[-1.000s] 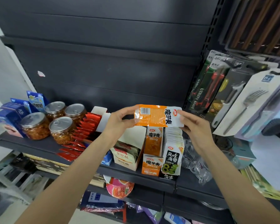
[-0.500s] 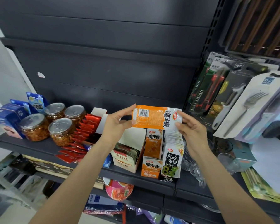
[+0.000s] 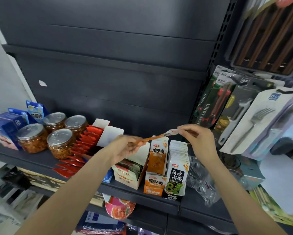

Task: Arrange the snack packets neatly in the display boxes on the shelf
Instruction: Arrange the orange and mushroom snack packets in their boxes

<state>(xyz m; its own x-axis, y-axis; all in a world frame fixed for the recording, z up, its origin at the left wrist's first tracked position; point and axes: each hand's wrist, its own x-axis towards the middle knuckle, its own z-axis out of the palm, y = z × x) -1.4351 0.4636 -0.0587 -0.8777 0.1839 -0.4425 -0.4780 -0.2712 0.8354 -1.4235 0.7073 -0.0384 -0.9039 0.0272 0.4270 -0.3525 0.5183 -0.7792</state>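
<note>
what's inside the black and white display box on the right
The black and white cardboard display box holds a packed row of white snack packets standing upright; only their top edges and the front one show.

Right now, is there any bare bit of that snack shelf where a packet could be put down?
The shelf shows bare board along its front left, before the jars, and a strip right of the black display box, part-covered by crumpled clear plastic. Around the orange display box and red packets, it is crowded.

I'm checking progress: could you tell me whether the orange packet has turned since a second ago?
Yes. The orange packet, held by both hands above the orange display box, has tipped from face-on to edge-on.
</note>
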